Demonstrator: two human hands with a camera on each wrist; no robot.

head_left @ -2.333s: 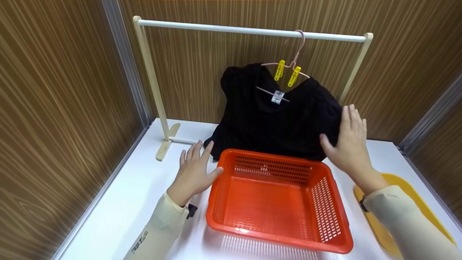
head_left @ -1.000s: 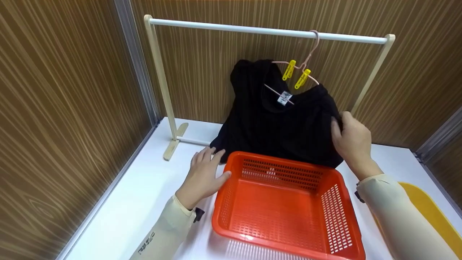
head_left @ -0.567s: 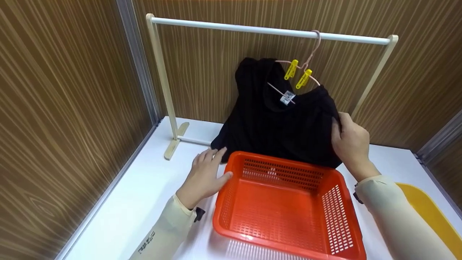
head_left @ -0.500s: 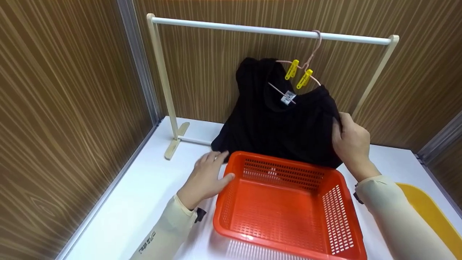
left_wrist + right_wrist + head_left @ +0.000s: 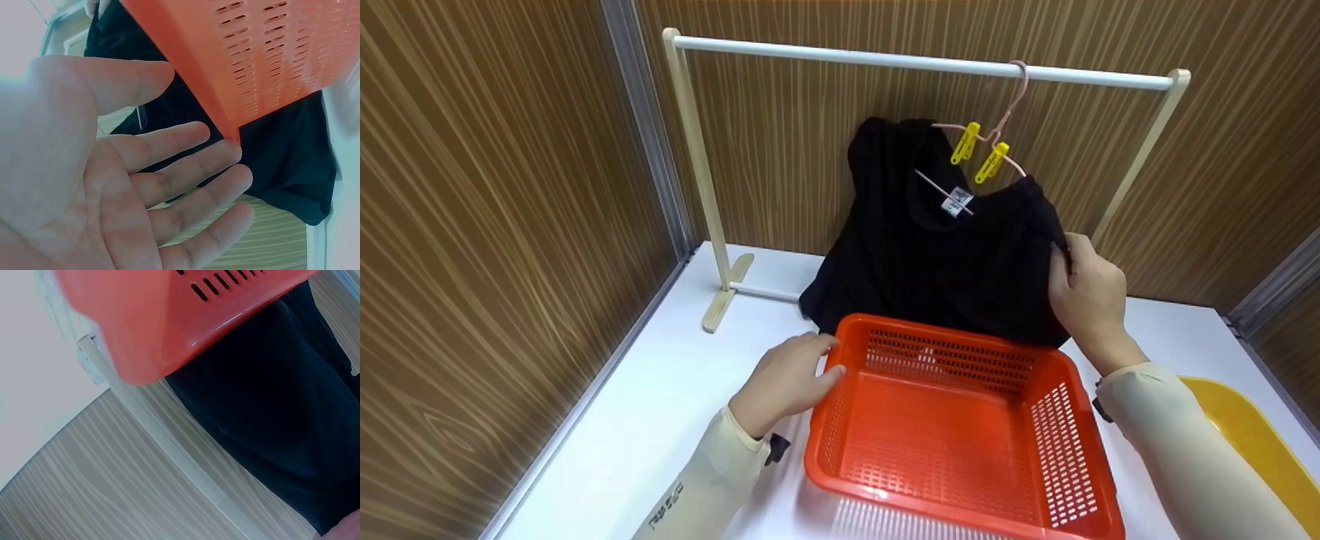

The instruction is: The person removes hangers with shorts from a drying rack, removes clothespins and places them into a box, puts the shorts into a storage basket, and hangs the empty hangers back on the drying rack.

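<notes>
One hand alone holds cloth now: the right hand (image 5: 1091,296), spread beside the black cloth shirt (image 5: 952,277) about two seconds ago, is grasping its right sleeve, fingers bent and thumb against the fabric; the shirt and its hanger slope more steeply down to the right than they did then. The left hand (image 5: 789,375) has drawn back from near the shirt's lower left corner to the far left corner of the red perforated plastic basket (image 5: 937,427); its fingers are released, slightly bent, with nothing in them; whether they touch the rim I cannot tell. I take this to mean that the sleeve is the part being worked on, with the left hand bearing no cloth.

Counted, there is one shirt, hanging towards the far edge of the white desk (image 5: 645,405), its hem behind the basket; one white label (image 5: 962,196) in its neck; one thin pink hanger (image 5: 1003,120), hooked over the white rail (image 5: 840,55) of one pale wooden rack, whose left foot (image 5: 726,296) is near the far left corner; two yellow clips (image 5: 965,144) on the hanger; one basket, in front of the shirt; one yellow tray (image 5: 1237,420), by the right edge, partly hidden by the right forearm.
</notes>
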